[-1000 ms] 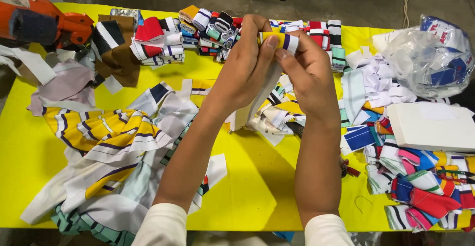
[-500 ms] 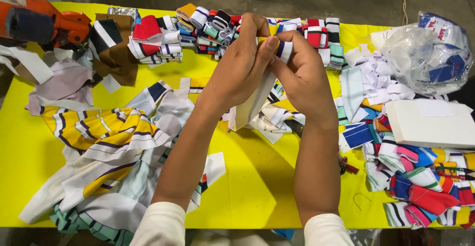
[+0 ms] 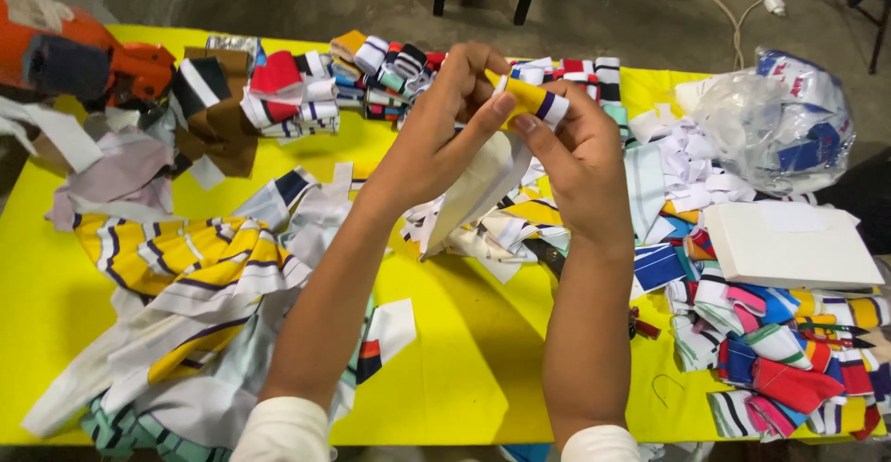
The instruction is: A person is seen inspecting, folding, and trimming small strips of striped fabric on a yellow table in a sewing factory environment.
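Observation:
Both of my hands are raised above the middle of the yellow table [image 3: 483,369] and work on one small fabric piece [image 3: 531,98], yellow with a white and dark blue band. My left hand [image 3: 444,132] pinches its left end with thumb and fingers. My right hand [image 3: 577,151] grips the right end, thumb pressed on the yellow part. A pale strip of backing [image 3: 475,193] hangs down from the piece between my wrists. Under my hands lies a loose heap of striped scraps [image 3: 506,230].
A row of rolled striped pieces [image 3: 390,67] lines the far edge. Yellow-and-white striped cloth [image 3: 176,267] covers the left. A white box [image 3: 794,244], a clear plastic bag [image 3: 780,118] and folded coloured pieces [image 3: 789,360] sit at the right. An orange tool [image 3: 83,58] lies far left.
My hands have stayed in place above the table; the fingers have shifted a little along the yellow piece, and the pale strip hangs slightly lower.

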